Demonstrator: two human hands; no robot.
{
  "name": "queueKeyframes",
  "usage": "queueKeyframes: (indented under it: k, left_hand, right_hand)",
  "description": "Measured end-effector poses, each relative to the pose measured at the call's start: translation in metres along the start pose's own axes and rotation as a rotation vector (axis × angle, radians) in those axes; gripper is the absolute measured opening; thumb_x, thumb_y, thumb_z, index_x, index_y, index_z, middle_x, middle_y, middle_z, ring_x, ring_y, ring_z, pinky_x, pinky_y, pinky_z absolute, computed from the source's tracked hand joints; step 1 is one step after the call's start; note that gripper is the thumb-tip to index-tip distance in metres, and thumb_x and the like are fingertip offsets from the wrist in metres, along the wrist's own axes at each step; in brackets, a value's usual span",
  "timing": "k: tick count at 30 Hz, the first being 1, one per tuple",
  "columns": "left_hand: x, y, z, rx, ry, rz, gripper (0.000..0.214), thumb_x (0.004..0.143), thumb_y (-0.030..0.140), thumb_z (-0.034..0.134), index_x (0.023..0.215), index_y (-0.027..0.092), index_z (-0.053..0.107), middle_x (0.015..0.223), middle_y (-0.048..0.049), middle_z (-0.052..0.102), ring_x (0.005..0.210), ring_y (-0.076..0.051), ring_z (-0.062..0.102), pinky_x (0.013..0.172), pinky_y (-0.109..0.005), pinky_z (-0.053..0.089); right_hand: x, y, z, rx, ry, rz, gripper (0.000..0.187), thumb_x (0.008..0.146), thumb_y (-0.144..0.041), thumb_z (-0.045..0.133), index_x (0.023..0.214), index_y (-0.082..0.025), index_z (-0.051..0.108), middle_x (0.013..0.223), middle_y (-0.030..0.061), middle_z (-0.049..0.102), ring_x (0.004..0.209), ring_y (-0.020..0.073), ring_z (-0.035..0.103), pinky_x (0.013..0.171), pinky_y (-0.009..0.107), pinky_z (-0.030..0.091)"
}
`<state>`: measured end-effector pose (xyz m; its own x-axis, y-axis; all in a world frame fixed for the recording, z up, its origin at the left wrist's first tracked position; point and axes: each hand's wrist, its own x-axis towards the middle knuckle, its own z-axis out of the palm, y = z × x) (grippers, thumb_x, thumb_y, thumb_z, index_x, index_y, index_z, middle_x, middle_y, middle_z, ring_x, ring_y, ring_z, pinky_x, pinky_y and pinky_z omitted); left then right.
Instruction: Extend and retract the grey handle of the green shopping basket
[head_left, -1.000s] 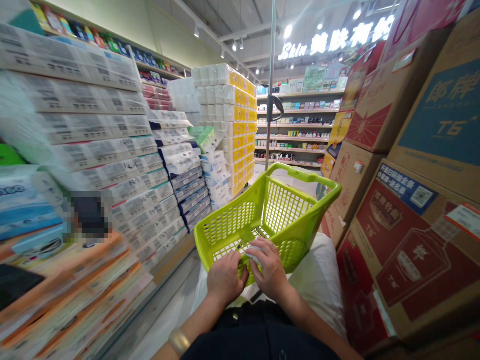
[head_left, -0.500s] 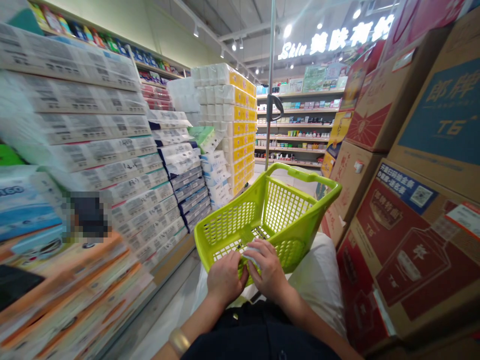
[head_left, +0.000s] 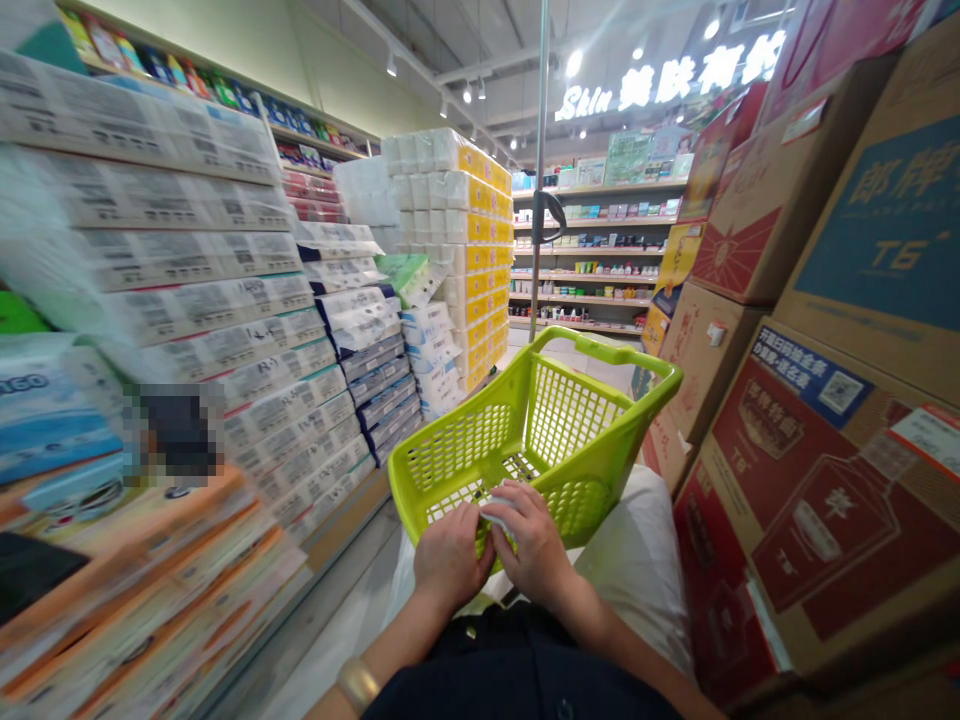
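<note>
A lime-green plastic shopping basket (head_left: 577,415) stands in front of me in a shop aisle, empty as far as I can see. My left hand (head_left: 448,562) grips the near rim of the basket with curled fingers. My right hand (head_left: 531,542) rests on the same rim just beside it, fingers closed around a small pale object (head_left: 495,508) that is mostly hidden. The two hands touch each other. A gold bracelet (head_left: 358,683) sits on my left wrist.
Stacked packs of tissue and toilet paper (head_left: 225,300) fill the left side. Red and brown cardboard cartons (head_left: 817,440) are piled on the right. A white sack (head_left: 637,570) lies under the basket. A metal pole (head_left: 540,170) and far shelves (head_left: 600,260) stand ahead.
My right hand has slid slightly left along the rim, closer to my left hand. The basket and my left hand have stayed put.
</note>
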<state>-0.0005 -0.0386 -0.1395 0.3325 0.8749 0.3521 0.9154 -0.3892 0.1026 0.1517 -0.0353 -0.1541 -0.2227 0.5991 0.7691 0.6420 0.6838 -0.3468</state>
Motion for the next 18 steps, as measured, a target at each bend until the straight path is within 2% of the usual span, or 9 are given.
queueKeyframes:
  k: [3, 9, 15, 18]
  left_hand:
    - [0.0, -0.001, 0.001, -0.002, 0.0, 0.005, 0.017, 0.088, 0.031, 0.046, 0.092, 0.019, 0.057, 0.089, -0.0066, 0.065, 0.084, -0.023, 0.062, 0.072, -0.032, 0.044]
    - [0.0, 0.003, -0.002, 0.022, 0.013, -0.041, 0.01, 0.084, 0.027, 0.05, 0.088, 0.02, 0.056, 0.088, -0.006, 0.066, 0.085, -0.022, 0.062, 0.073, -0.031, 0.044]
    - [0.0, -0.001, 0.002, -0.009, 0.025, -0.01, 0.015, 0.087, 0.031, 0.047, 0.091, 0.02, 0.057, 0.088, -0.0067, 0.066, 0.084, -0.021, 0.062, 0.072, -0.031, 0.044]
    - [0.0, -0.002, 0.003, 0.0, 0.022, -0.009, 0.014, 0.086, 0.03, 0.047, 0.09, 0.021, 0.057, 0.088, -0.0063, 0.066, 0.084, -0.022, 0.062, 0.072, -0.031, 0.045]
  right_hand:
    - [0.0, 0.001, 0.0, -0.001, 0.01, -0.004, 0.029, 0.083, -0.013, 0.055, 0.107, -0.025, 0.066, 0.114, 0.0061, 0.064, 0.118, 0.0226, 0.052, 0.102, 0.042, 0.044]
    - [-0.001, 0.01, 0.0, -0.101, 0.153, 0.151, 0.026, 0.086, -0.012, 0.05, 0.102, -0.024, 0.068, 0.114, 0.0078, 0.063, 0.12, 0.0246, 0.05, 0.102, 0.045, 0.043]
    - [0.001, 0.002, 0.001, -0.016, 0.015, 0.002, 0.027, 0.085, -0.013, 0.054, 0.106, -0.026, 0.066, 0.112, 0.0054, 0.065, 0.117, 0.0221, 0.052, 0.101, 0.041, 0.044]
    - [0.0, 0.003, 0.0, -0.032, 0.042, 0.031, 0.026, 0.086, -0.013, 0.052, 0.105, -0.026, 0.067, 0.112, 0.0055, 0.064, 0.118, 0.0223, 0.052, 0.102, 0.042, 0.044]
